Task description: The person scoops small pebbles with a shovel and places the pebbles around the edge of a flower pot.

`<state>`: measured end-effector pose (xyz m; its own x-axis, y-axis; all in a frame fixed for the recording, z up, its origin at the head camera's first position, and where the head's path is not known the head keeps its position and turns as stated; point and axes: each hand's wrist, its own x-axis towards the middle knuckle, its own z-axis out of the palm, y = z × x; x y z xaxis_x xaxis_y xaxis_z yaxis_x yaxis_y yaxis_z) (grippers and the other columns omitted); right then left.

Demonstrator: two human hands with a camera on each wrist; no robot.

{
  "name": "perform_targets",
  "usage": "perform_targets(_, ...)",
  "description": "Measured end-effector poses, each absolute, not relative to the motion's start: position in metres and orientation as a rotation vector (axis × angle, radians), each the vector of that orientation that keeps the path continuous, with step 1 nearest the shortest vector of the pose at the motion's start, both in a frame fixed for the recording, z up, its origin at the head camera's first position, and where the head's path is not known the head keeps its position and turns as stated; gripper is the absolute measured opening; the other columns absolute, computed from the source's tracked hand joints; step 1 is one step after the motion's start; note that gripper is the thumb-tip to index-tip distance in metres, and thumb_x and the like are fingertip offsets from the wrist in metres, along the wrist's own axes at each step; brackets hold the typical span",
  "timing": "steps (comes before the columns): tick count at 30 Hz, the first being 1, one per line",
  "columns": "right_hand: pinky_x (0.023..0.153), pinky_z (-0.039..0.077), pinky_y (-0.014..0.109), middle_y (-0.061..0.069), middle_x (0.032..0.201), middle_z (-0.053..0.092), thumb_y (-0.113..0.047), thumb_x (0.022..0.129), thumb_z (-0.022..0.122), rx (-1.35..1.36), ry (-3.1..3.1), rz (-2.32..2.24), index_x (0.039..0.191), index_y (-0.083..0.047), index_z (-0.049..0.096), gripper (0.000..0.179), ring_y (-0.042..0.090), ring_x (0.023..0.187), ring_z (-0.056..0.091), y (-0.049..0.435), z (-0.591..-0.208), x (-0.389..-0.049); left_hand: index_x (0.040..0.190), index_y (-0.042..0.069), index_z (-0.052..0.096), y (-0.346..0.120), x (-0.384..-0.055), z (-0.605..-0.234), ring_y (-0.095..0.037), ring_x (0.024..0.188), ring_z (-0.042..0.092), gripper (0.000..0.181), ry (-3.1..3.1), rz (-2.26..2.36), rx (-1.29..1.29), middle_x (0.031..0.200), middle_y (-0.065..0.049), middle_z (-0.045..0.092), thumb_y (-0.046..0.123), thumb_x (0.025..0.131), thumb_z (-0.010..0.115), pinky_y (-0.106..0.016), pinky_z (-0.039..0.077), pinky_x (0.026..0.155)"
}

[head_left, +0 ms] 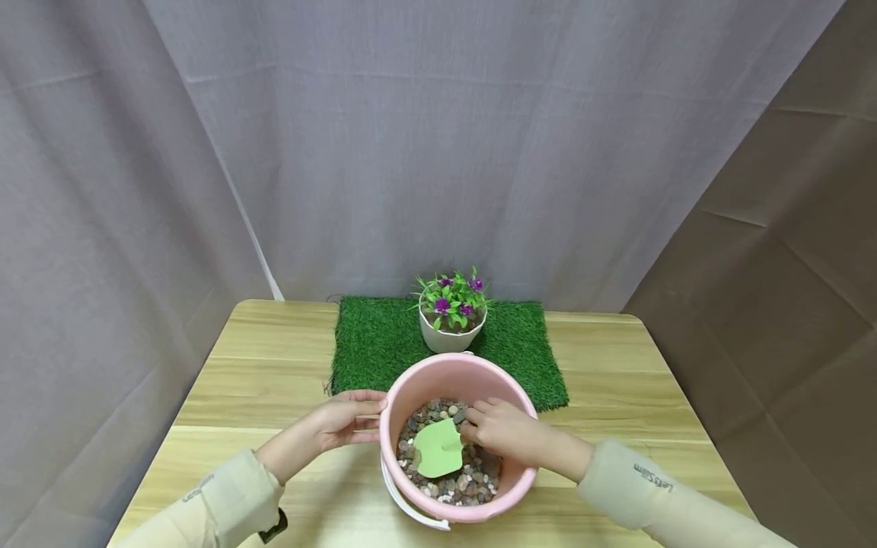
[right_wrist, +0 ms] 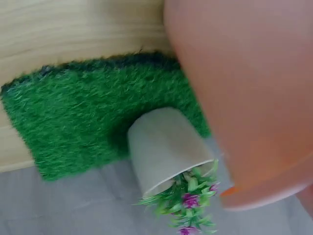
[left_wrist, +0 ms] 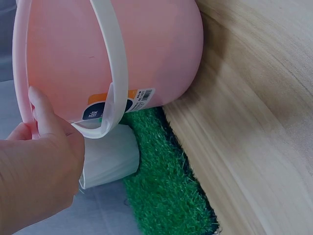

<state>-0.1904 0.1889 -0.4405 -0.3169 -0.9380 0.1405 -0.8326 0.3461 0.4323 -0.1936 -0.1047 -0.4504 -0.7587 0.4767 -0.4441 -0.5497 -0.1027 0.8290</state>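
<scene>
Pinches the rim of the pink bucket (head_left: 445, 378) with the left hand (head_left: 342, 422), at the bucket's left side. Reaches inside the bucket with the right hand (head_left: 503, 430), fingers curled, apparently round the handle of the green scoop (head_left: 437, 449). Inside the bucket, around the scoop, mixed pebbles (head_left: 467, 487). Down the bucket's near left side, a white handle (head_left: 409, 511). Just beyond the bucket, on a green mat (head_left: 373, 335), a white pot (head_left: 448, 341) of purple flowers (head_left: 441, 306); around the bucket, a wooden surface (head_left: 274, 358).

Looks, as a judgement, like scooping barely under way: already with the scoop among the pebbles, not yet with any clear load on its blade or anything lifted above the bucket's rim.

Cannot see the scoop's handle, hidden under the right hand. Cannot read the bucket's label (left_wrist: 142, 100), partly covered by the white handle. In the right wrist view, only blurred bucket wall before the scoop and pebbles.
</scene>
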Motion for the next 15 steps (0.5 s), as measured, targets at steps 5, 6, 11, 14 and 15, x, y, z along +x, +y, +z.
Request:
perform_targets(5,0.065,0.046,0.017,-0.01,0.083,0.061,-0.023,0.08,0.069,1.586,-2.316,-0.326,0.086,-0.023,0.068,0.006,0.008,0.076,0.053,0.187,-0.443,-0.193,0.122,-0.003,0.052,-0.102,-0.192,-0.454,-0.009,0.079,0.064,0.032,1.465,1.945,-0.074,0.087,0.0,0.065,0.009,0.093,0.056,-0.029,0.06,0.082)
perform_targets(6,0.066,0.046,0.018,-0.01,0.084,0.062,-0.024,0.08,0.069,1.589,-2.348,-0.308,0.087,-0.023,0.068,0.007,0.008,0.077,0.053,0.187,-0.443,-0.194,0.122,-0.003,0.052,-0.101,-0.192,-0.454,-0.009,0.08,0.064,0.032,1.464,1.947,-0.074,0.087,0.0,0.065,0.009,0.093,0.056,-0.029,0.06,0.083)
perform_targets(11,0.069,0.048,0.02,-0.009,0.084,0.06,-0.023,0.078,0.072,1.604,-2.478,-0.168,0.092,-0.022,0.07,0.014,0.008,0.078,0.052,0.19,-0.436,-0.195,0.125,-0.004,0.05,-0.103,-0.193,-0.454,-0.009,0.081,0.063,0.035,1.468,1.95,-0.073,0.089,-0.001,0.064,0.01,0.093,0.056,-0.029,0.06,0.083)
perform_targets(14,0.073,0.05,0.022,-0.009,0.086,0.061,-0.021,0.075,0.075,1.622,-2.501,-0.047,0.095,-0.021,0.071,0.02,0.008,0.08,0.054,0.191,-0.433,-0.195,0.126,-0.005,0.049,-0.105,-0.194,-0.454,-0.009,0.082,0.063,0.037,1.472,1.945,-0.064,0.089,0.0,0.064,0.011,0.093,0.056,-0.029,0.06,0.083)
perform_targets(15,0.075,0.051,0.023,-0.008,0.087,0.063,-0.021,0.075,0.075,1.626,-2.502,-0.005,0.096,-0.02,0.071,0.022,0.008,0.081,0.055,0.192,-0.433,-0.196,0.125,-0.005,0.049,-0.106,-0.195,-0.454,-0.01,0.082,0.063,0.037,1.471,1.946,-0.062,0.09,-0.001,0.064,0.011,0.093,0.057,-0.029,0.06,0.083)
